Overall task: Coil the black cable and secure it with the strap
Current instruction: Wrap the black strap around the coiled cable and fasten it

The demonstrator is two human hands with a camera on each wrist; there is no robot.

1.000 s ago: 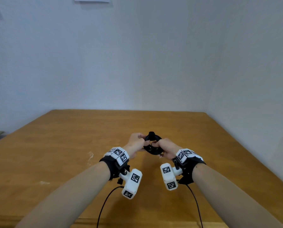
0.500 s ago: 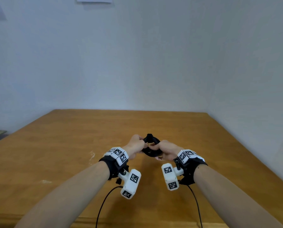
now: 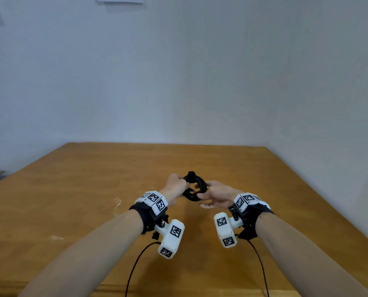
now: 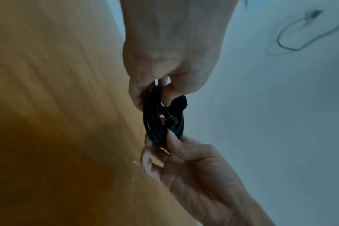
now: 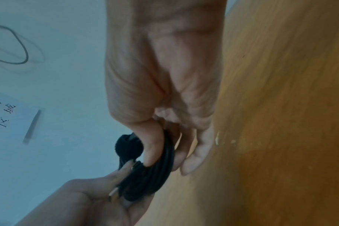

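The coiled black cable (image 3: 195,187) is held above the desk (image 3: 93,189) between both hands, pinched on one side by the left hand (image 3: 175,186) and on the other by the right hand (image 3: 217,194). The strap (image 4: 179,102) is seen wrapped around the coil beside the left thumb.

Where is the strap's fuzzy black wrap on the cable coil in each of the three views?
Head: the strap sits at the far top of the black cable coil, between the left hand and the right hand.
Left wrist: strap at centre, right of the coil.
Right wrist: strap left of the coil, by the thumb.
Shared landmark: the wooden table.
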